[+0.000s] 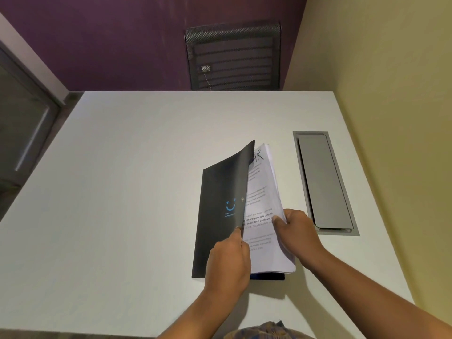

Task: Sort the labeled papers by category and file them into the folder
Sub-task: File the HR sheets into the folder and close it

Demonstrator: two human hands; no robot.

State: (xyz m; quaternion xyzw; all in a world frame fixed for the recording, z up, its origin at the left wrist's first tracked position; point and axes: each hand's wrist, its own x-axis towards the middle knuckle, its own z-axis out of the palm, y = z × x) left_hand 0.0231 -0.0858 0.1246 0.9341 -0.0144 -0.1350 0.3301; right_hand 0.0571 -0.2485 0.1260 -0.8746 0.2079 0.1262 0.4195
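Left hand [228, 260] pinched the black folder [222, 204] by its cover edge and held the cover up. Right hand [297, 231] gripped the papers [263, 196] at their 3 o'clock side, thumb on top. Both arms reached in from 6 o'clock. The black folder lay on the white table [122, 167], its long side running from 6 to 12 o'clock.

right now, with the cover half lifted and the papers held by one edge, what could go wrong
The left hand pinches the black folder cover only at its edge; if it slips, the cover may flop onto the paper stack and crease the top sheet.
The right hand grips the stack at one side and its edges look fanned, so sheets could slide out of order, toward the grey table hatch.
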